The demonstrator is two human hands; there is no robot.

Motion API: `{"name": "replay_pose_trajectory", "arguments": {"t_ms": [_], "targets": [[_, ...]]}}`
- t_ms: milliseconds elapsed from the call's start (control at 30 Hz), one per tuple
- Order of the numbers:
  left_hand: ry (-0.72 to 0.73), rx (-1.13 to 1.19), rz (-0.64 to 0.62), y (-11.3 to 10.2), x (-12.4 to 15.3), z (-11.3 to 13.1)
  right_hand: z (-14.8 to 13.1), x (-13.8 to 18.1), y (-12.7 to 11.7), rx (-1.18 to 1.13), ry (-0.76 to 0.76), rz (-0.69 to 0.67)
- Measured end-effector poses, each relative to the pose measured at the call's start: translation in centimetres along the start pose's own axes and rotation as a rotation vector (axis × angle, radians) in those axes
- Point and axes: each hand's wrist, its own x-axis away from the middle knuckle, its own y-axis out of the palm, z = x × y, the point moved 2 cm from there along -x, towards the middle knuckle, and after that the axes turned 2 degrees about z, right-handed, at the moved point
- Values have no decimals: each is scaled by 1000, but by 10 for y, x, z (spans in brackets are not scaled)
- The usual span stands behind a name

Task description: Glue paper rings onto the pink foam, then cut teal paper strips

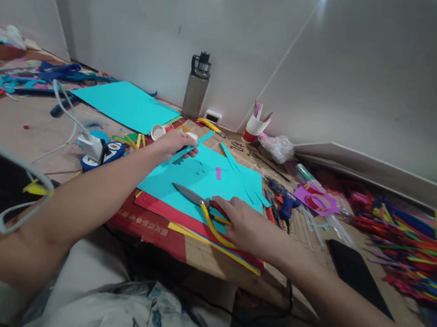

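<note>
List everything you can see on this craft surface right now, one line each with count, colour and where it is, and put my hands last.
scissors: one, yellow handles, on the near teal sheet
teal sheet: one, turquoise, centre, on red and yellow sheets
second teal sheet: one, turquoise, far left of centre
paper strip: one, teal, in the left hand
bottle: one, grey with black lid, against the wall
cup: one, red and white, holds pens, right of the bottle
glue gun: one, blue, right of the sheets
pipe cleaners: a pile, many colours, far right
phone: one, black, near right
left hand: pinching the strip
right hand: resting on the scissors' handles
</note>
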Motion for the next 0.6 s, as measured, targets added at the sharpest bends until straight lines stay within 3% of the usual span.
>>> {"name": "replay_pose_trajectory", "arguments": {"t_ms": [100, 367, 600], "targets": [[-17, 18, 17, -3, -1, 0, 4, -1, -4, -85, 62, 8], [16, 8, 32, -5, -5, -1, 13, -11, -34, -447, 116, 307], [-33, 58, -25, -2, -2, -1, 23, -33, -31, -529, 341, 266]]}}
